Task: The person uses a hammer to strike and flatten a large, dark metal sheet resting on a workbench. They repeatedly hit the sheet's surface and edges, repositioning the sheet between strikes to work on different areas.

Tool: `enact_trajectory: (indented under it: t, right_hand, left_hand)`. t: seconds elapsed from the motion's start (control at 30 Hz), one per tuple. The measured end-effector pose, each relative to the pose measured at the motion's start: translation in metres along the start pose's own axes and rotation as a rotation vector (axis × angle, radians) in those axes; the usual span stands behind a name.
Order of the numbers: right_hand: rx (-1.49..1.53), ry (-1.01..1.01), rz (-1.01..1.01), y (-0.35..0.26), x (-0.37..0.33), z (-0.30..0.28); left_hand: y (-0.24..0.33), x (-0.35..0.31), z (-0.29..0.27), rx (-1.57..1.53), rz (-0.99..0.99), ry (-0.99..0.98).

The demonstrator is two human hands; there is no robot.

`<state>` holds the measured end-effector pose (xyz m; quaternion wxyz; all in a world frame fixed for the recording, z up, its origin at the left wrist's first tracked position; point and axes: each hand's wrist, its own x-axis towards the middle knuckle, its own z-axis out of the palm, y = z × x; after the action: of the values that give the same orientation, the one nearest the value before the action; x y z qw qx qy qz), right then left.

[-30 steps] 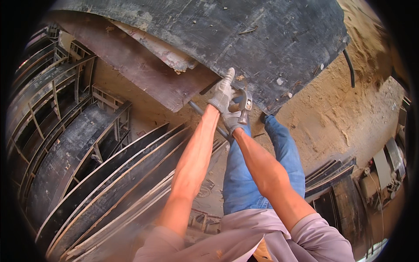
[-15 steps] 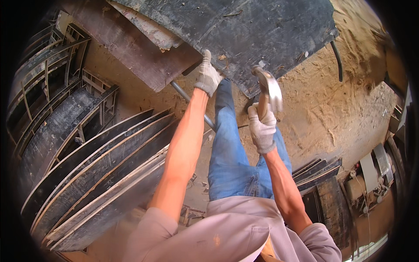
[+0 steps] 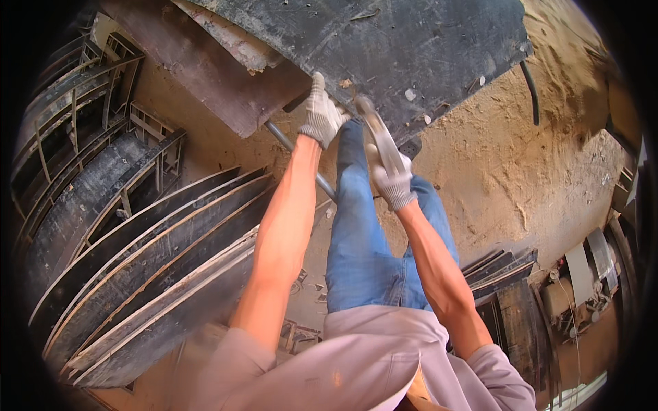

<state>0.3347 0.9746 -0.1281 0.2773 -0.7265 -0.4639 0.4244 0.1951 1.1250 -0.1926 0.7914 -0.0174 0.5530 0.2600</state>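
A large dark, dusty board (image 3: 411,55) lies across the top of the view, its near corner pointing toward me. My left hand (image 3: 322,115), in a whitish knit glove, grips the board's left near edge, thumb pointing away along it; the other fingers are partly hidden. A claw hammer (image 3: 384,140) is in my right hand (image 3: 391,175), also gloved, with the fingers closed round the handle. The hammer's head, blurred, is over the board's near edge, just right of my left hand. Whether it touches the board, I cannot tell.
Beneath the dark board are a brownish panel (image 3: 226,89) and a metal tube (image 3: 281,137). Curved dark panels (image 3: 157,253) stand stacked at left, beside slatted curved frames (image 3: 96,178). Sandy ground (image 3: 493,164) spreads to the right. More boards (image 3: 504,270) and machinery (image 3: 582,294) sit at lower right.
My right hand and the hammer have swung left, and the hammer's head is now closer to my left hand and the board's edge. My left hand has barely shifted, still at that edge.
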Motion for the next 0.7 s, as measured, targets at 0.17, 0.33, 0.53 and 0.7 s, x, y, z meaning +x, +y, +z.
enact_trajectory:
  t: [0.17,0.33,0.53,0.7]
  right_hand:
    - [-0.003,-0.035,0.094,0.000,-0.008,0.004]
    - [0.090,-0.248,0.605,-0.010,0.021,-0.003]
    - [0.191,0.065,0.257,-0.029,-0.005,-0.007]
    - [0.149,-0.063,0.421,-0.023,0.029,-0.005]
  left_hand:
    - [0.000,0.009,-0.003,-0.010,-0.131,0.175]
    - [-0.001,-0.001,0.001,0.047,-0.072,0.005]
    - [-0.016,0.011,-0.011,0.005,-0.054,0.151]
    - [-0.015,0.010,-0.023,-0.005,-0.065,-0.081]
